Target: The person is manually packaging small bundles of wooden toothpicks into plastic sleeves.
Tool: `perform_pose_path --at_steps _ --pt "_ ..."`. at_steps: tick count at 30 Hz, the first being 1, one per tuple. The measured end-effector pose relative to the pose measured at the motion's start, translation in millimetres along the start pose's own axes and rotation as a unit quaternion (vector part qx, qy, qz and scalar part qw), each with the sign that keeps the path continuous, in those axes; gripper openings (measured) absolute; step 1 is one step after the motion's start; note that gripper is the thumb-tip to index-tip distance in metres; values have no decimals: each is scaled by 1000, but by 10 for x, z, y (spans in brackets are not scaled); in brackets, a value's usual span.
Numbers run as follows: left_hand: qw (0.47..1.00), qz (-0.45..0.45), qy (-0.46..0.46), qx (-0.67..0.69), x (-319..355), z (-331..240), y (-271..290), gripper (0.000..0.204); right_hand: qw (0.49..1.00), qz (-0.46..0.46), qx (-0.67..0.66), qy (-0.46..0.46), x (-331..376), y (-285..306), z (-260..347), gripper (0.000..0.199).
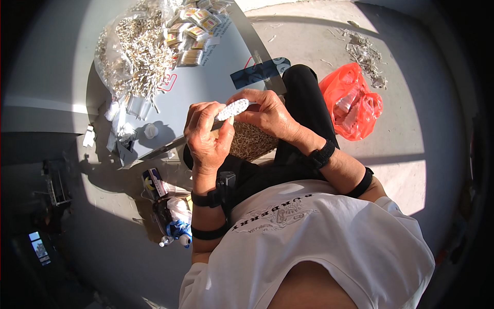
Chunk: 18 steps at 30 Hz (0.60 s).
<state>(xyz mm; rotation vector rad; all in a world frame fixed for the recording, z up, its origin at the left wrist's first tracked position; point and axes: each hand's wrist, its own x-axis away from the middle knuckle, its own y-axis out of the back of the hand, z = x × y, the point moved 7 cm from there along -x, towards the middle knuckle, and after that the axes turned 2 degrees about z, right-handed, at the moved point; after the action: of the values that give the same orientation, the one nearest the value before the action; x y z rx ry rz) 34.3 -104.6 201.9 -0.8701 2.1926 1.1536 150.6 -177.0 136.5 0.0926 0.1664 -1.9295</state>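
A bundle of cotton swabs (233,109) is held up over my lap, its packed white tips facing me. My left hand (208,138) grips its left end between thumb and fingers. From the other side my right hand (271,114) closes its fingers around the bundle's right end. Below both hands, between my legs, lies a mass of loose brown-stemmed swabs (252,141); what holds them is mostly hidden. On the grey table (206,85) ahead sit small clear packets of swabs (192,56), beside a big clear bag (105,64) spilling loose swabs.
A dark blue printed sheet (257,74) lies at the table's right edge. Clear plastic cases (138,107) and a small white cup (151,131) stand near its front left. A red plastic bag (352,105) rests on the floor at right; bags and a bottle (165,240) are at lower left.
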Motion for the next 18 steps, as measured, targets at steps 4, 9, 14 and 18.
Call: perform_pose_path --at_steps 4,9,14,18 --pt "1000 0 -2 1 -2 -1 0 27 1000 1 -3 -1 -1 -1 -4 24" --pt "1000 0 -5 5 -5 -7 -3 27 1000 0 -8 0 1 -1 -4 23" --pt "1000 -2 -2 8 5 8 -4 28 1000 -1 -9 -3 -3 -4 -16 23" --pt "1000 0 -3 3 -13 -16 -16 30 999 -22 -12 34 -5 14 -10 26"
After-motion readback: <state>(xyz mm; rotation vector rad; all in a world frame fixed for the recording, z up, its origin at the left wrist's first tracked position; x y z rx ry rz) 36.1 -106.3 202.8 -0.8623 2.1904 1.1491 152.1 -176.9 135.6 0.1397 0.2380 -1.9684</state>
